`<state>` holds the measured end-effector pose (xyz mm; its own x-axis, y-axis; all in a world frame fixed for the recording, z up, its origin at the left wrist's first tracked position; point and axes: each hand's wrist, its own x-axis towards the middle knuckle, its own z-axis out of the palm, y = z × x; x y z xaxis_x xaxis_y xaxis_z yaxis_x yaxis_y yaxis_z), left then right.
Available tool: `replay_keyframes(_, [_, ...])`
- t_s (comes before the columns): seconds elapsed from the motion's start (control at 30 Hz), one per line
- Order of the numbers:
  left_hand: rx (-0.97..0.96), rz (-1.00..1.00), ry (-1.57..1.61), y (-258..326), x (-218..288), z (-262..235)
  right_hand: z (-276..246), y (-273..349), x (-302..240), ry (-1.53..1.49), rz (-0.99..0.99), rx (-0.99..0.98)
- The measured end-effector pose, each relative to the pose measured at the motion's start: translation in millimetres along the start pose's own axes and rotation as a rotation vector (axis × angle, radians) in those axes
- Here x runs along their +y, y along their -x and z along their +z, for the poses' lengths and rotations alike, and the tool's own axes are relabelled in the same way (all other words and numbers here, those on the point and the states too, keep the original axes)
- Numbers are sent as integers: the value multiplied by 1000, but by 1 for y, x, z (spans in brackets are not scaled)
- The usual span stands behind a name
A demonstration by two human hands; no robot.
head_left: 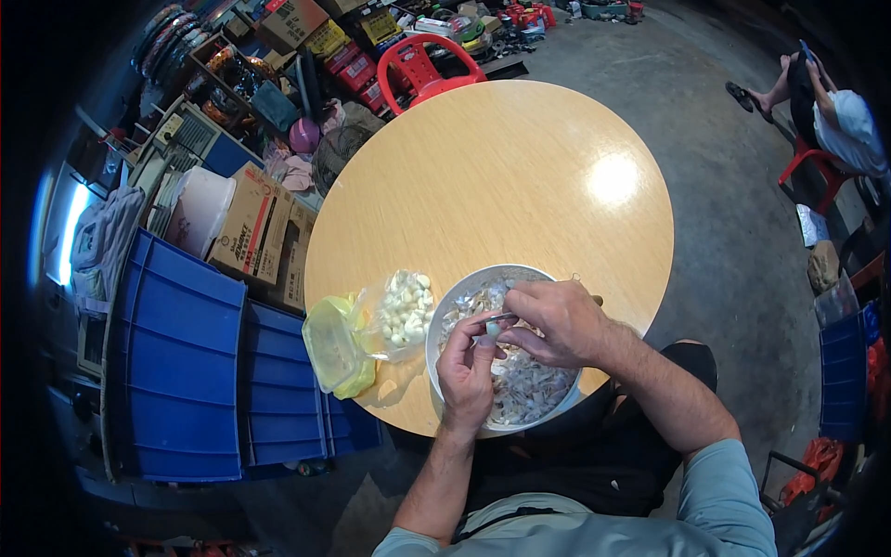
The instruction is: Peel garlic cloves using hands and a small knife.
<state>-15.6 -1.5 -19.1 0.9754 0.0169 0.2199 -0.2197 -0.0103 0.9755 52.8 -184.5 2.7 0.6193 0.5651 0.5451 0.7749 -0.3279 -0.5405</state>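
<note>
1. Centrally, a round wooden bench [520, 176] is seen, with blue crates [176, 362] beside it on the person's left.
2. A white bowl [461, 299] of garlic skins is set at the bench's near edge.
3. A clear bag of peeled cloves [406, 311] and a yellow-green lid [332, 345] are laid just left of the bowl.
4. The right hand [557, 323] is held over the bowl, its grip closed on a small knife [501, 318].
5. The left hand [467, 369] is raised over the bowl, a garlic clove [492, 329] pinched in its grip against the blade.
</note>
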Motion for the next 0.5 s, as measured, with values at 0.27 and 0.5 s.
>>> replay_keyframes(0.27, [12, 31, -27, 1, -3, -1, -1, -1, -2, 31, -14, -2])
replay_keyframes(0.5, [30, 74, -53, 0, -6, 2, -1, 1, 0, 13, -20, 4])
